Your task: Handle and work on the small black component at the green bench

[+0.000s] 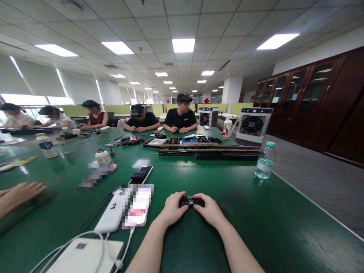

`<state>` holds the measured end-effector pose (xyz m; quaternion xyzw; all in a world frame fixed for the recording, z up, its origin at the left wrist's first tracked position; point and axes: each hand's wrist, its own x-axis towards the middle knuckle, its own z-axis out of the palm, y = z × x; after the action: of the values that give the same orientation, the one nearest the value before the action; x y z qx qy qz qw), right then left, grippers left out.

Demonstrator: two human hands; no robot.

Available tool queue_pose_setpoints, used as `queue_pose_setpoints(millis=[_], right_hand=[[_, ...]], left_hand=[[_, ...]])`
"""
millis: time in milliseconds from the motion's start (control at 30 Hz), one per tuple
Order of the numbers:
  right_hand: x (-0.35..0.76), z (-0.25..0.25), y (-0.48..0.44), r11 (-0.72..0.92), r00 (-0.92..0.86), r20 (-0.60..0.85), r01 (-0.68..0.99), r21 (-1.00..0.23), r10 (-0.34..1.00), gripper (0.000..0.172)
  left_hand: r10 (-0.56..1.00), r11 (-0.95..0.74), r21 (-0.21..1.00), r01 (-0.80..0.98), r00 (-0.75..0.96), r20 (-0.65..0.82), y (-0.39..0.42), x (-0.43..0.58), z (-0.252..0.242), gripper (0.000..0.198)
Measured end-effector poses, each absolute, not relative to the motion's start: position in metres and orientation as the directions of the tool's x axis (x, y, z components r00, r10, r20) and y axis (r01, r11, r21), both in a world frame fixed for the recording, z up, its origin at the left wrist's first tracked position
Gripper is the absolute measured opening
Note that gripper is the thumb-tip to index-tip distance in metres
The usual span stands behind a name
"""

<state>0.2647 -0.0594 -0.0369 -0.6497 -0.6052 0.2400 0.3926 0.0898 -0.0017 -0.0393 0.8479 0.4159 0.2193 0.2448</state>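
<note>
A small black object (190, 201) with a paler, metallic-looking patch in its middle is held just above or on the green table; its exact kind cannot be made out. My left hand (172, 209) grips its left end between thumb and fingers. At its right end my right hand (212, 211) pinches it the same way. The fingertips hide both ends. Left of my hands lie a phone with a lit screen (139, 208) and a white power bank (112, 212) marked "2".
A clear water bottle (265, 161) stands at the right table edge. Long black bars (210, 151) and tools lie across the far side. A white box with cables (88, 256) is at the lower left. Another person's hand (24, 193) rests at left; several people sit beyond.
</note>
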Motion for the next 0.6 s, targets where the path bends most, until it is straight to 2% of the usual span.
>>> queue_pose_setpoints(millis=[600], right_hand=[[0.2640, -0.0367, -0.0600, 0.059, 0.141, 0.174, 0.587, -0.807, 0.975, 0.028]], left_hand=[[0.813, -0.543, 0.579, 0.608, 0.552, 0.182, -0.0007, 0.0901, -0.0391, 0.036]])
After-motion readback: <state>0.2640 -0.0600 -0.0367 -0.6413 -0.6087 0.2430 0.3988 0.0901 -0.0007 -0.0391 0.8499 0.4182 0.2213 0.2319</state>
